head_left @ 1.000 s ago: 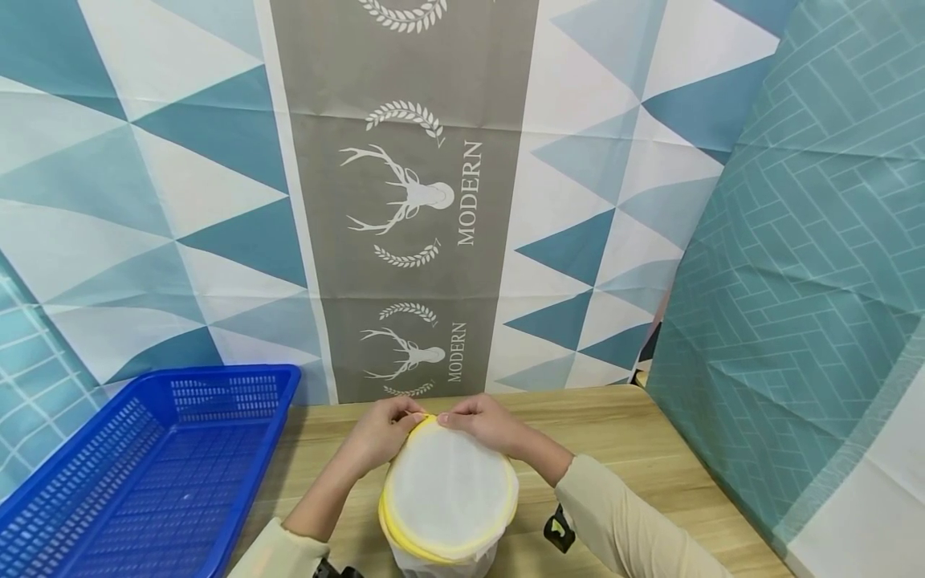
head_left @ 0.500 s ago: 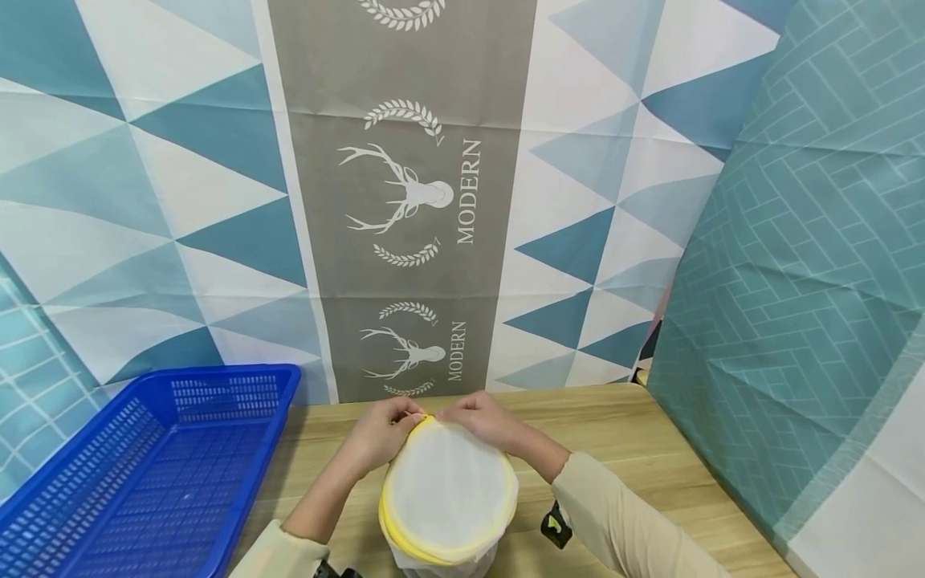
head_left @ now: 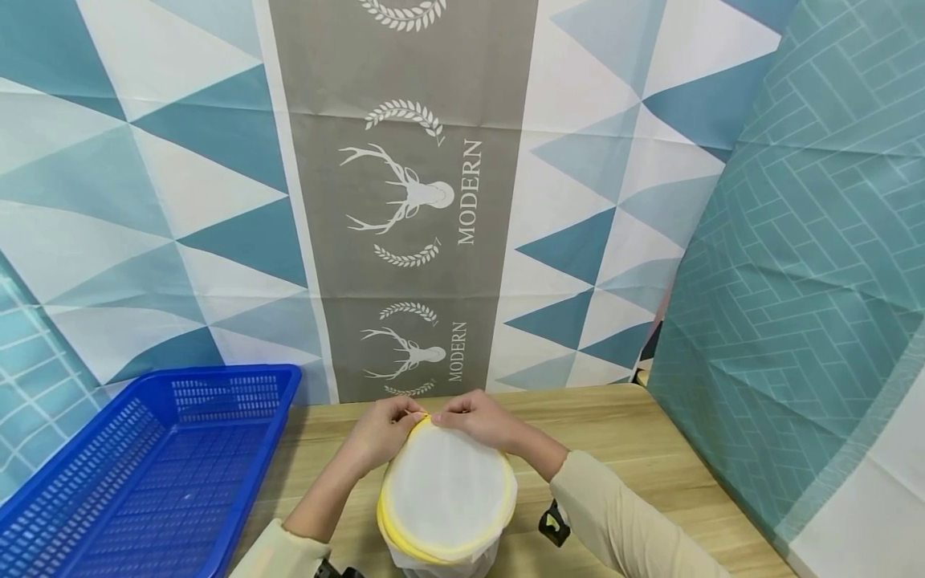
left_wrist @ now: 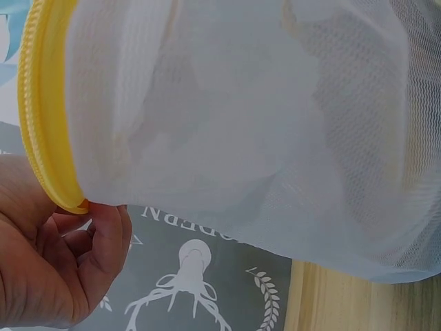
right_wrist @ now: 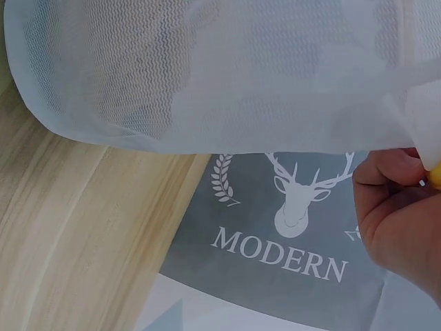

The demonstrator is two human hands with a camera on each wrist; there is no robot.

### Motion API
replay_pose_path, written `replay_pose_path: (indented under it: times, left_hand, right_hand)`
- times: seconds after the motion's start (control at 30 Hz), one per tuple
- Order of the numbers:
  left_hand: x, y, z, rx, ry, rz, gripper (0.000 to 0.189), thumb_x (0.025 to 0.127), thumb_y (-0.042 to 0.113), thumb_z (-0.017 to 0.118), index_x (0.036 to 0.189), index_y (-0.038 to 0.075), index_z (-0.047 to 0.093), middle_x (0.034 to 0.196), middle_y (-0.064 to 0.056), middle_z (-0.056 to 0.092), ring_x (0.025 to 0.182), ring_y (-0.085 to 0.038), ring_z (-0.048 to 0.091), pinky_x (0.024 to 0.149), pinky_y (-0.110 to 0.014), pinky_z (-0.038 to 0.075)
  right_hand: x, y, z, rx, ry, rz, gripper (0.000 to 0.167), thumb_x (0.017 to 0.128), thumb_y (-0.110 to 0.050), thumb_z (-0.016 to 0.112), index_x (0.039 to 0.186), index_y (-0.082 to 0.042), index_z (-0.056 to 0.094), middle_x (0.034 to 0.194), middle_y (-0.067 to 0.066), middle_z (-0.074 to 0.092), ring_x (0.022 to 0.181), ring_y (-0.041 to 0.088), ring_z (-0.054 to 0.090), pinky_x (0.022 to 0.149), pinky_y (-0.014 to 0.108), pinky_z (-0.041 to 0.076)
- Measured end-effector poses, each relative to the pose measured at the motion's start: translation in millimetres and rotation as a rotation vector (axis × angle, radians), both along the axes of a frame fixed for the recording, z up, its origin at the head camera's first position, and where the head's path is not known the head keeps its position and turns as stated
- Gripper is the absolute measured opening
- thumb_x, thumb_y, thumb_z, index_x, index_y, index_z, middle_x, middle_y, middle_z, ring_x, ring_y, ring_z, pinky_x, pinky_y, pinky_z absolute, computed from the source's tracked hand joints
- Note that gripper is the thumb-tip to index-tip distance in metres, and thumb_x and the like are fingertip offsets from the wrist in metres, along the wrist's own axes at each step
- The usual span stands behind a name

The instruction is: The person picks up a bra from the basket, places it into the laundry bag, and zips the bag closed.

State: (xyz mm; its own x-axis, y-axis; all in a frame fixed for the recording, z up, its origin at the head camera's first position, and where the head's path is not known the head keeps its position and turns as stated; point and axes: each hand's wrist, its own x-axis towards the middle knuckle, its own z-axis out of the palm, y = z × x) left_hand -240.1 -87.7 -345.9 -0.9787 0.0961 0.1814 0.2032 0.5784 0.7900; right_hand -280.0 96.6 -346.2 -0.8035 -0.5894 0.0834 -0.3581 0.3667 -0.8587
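A round white mesh laundry bag [head_left: 450, 491] stands upright on the table, its flat lid edged by a yellow zipper [left_wrist: 43, 117]. My left hand [head_left: 383, 433] pinches the zipper edge at the lid's far side between thumb and fingers. Right beside it, my right hand [head_left: 482, 421] pinches the same rim, thumb on top. In the right wrist view, the right hand's [right_wrist: 403, 207] fingertips hold a bit of yellow edging at the frame's border; the zipper pull is hidden. The bag's thin mesh wall [right_wrist: 227, 89] hangs in soft folds below the rim.
An empty blue plastic basket [head_left: 166, 482] with perforated walls stands to the left on the wooden table [head_left: 614, 498]. Behind the table hangs a patterned cloth [head_left: 405, 265] with deer prints. A teal cloth [head_left: 802, 321] borders the right side.
My right hand has shifted slightly left along the rim, toward the left hand. The left hand keeps its grip in the same spot, and the bag has barely moved.
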Motion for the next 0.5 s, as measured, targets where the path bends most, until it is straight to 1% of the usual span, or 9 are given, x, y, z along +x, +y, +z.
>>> replay_pose_path:
  times: [0.2, 0.5]
  left_hand:
    - [0.5, 0.4, 1.1, 0.000, 0.001, 0.003, 0.010, 0.091, 0.012, 0.058, 0.087, 0.010, 0.067, 0.074, -0.002, 0.060, 0.064, -0.013, 0.051, 0.056, -0.027, 0.042]
    - [1.0, 0.5, 0.6, 0.021, 0.005, 0.013, 0.010, 0.090, 0.012, 0.059, 0.087, 0.010, 0.068, 0.074, -0.002, 0.061, 0.065, -0.012, 0.052, 0.057, -0.026, 0.043]
  right_hand:
    - [0.5, 1.2, -0.9, -0.023, -0.014, -0.011, 0.027, 0.093, -0.023, 0.057, 0.097, -0.001, 0.071, 0.086, 0.010, 0.069, 0.063, 0.007, 0.058, 0.057, 0.023, 0.050]
    - [2.5, 4.3, -1.8, -0.050, -0.038, -0.020, 0.028, 0.093, -0.023, 0.057, 0.099, 0.001, 0.071, 0.089, 0.013, 0.069, 0.063, 0.007, 0.060, 0.057, 0.025, 0.053]
